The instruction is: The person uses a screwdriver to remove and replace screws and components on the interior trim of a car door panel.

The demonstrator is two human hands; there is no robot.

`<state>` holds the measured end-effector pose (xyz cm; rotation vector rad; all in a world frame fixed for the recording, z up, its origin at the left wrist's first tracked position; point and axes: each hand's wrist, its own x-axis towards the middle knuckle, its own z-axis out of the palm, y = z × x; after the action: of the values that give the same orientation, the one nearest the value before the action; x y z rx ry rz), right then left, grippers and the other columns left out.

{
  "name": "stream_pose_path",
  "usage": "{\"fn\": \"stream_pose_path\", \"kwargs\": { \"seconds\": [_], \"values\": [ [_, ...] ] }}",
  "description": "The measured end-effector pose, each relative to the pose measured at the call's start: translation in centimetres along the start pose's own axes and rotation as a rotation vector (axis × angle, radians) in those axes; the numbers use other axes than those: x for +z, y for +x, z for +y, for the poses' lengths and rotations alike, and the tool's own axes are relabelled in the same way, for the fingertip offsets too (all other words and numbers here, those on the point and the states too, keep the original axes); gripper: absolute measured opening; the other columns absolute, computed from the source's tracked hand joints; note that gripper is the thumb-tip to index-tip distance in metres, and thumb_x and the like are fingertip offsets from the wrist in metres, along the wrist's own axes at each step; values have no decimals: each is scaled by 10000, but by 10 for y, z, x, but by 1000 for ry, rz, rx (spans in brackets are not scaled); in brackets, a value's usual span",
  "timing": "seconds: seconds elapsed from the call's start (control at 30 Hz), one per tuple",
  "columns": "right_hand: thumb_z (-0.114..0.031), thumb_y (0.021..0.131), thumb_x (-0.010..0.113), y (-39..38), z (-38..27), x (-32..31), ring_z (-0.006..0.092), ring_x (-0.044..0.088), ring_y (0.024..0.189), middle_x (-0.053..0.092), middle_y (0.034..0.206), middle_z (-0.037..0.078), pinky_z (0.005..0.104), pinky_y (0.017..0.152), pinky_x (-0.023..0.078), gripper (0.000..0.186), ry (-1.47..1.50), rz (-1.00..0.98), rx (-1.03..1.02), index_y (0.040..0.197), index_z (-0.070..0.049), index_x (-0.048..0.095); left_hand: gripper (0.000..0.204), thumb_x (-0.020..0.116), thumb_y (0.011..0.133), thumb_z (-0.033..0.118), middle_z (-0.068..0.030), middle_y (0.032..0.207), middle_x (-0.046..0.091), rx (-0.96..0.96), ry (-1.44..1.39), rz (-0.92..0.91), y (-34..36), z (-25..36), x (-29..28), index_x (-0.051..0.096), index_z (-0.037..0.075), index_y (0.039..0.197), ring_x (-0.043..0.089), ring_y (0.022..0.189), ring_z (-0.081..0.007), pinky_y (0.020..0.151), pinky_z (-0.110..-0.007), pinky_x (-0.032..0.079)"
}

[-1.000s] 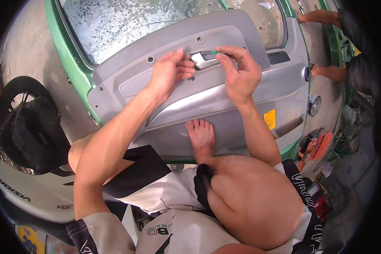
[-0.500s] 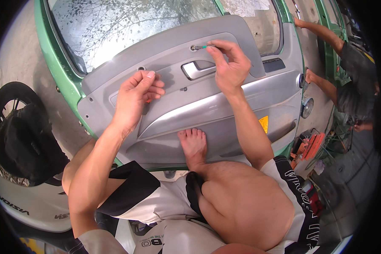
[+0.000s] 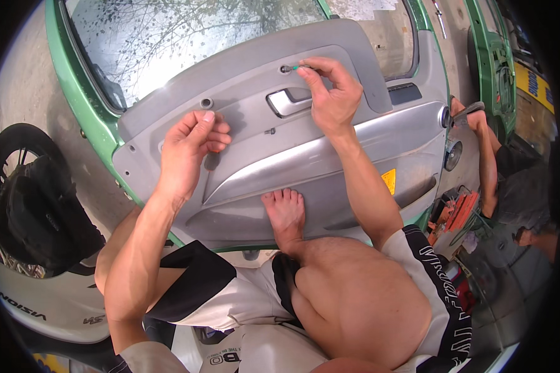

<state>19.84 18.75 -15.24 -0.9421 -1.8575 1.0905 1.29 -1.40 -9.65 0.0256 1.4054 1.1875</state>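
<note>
My right hand pinches a slim tool with a green band, its tip at the upper-right recessed hole in the grey door panel. My left hand has its fingers curled below another hole; anything between the fingertips is too small to make out. An orange and grey tool is partly hidden beneath it. The silver inner door handle sits between my hands, with a small dark screw below it. My bare foot rests on the panel.
The green door frame surrounds the glass. Left are a wheel, black bag and pale scooter body. At right, another person's hand holds a dark tool beside another green door. Orange items lie below.
My right hand has moved up and left from the door handle to the upper hole. My left hand has moved down and left. The other person's arms have shifted downward.
</note>
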Motion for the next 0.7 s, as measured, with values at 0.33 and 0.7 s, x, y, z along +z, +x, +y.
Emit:
{"fn": "stream_pose_path", "kwargs": {
  "seconds": [0.33,0.7],
  "values": [
    [18,847,832,-1,-1,1,183,729,789,779,930,96,301,723,592,146,-52,-18,-53,976,-11,773,280,579,1107,285,-128,1053,742,7,-9,6,0,2,0,664,18,1122,692,894,-171,850,-314,555],
    [-5,880,824,-6,7,2,153,716,821,787,959,82,283,759,581,132,-66,-52,-80,1004,-19,784,286,582,1106,288,-126,1045,743,3,-10,11,-1,2,1,668,16,1132,692,891,-170,849,-310,555]
  ]
}}
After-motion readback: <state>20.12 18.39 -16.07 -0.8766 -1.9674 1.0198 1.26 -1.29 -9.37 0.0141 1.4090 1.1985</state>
